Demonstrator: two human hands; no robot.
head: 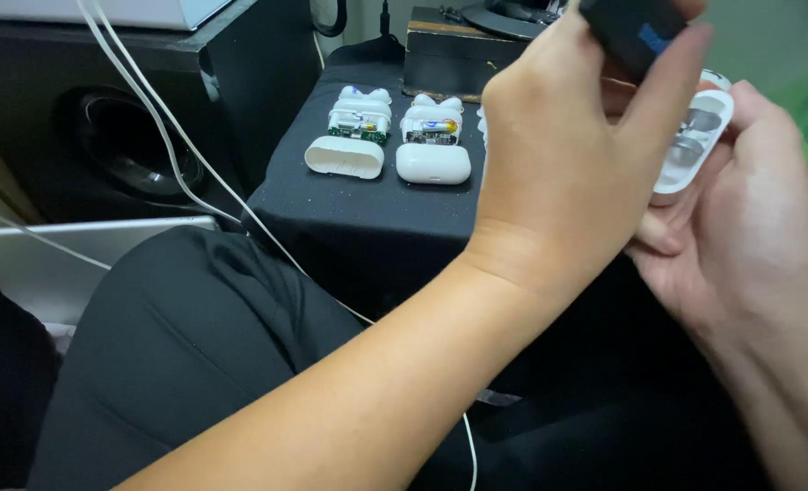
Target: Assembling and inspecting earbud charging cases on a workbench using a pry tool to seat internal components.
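The white case shell (695, 141) is resting open-side up in the right hand (749, 245), fingers curled under it; the left hand (567, 155) is clamping a dark tool (636, 27) just above, touching its upper end; too hard a push could slip the tool or crack the shell; 2 opened cases (390, 136) are sitting well apart on the black surface (331, 218).

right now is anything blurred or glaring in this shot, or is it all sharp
Head view: the two opened white earbud cases on the black cloth look sharp; the dark blue-marked object in the left hand is softly blurred; the white case shell in the right hand shows mild glare.
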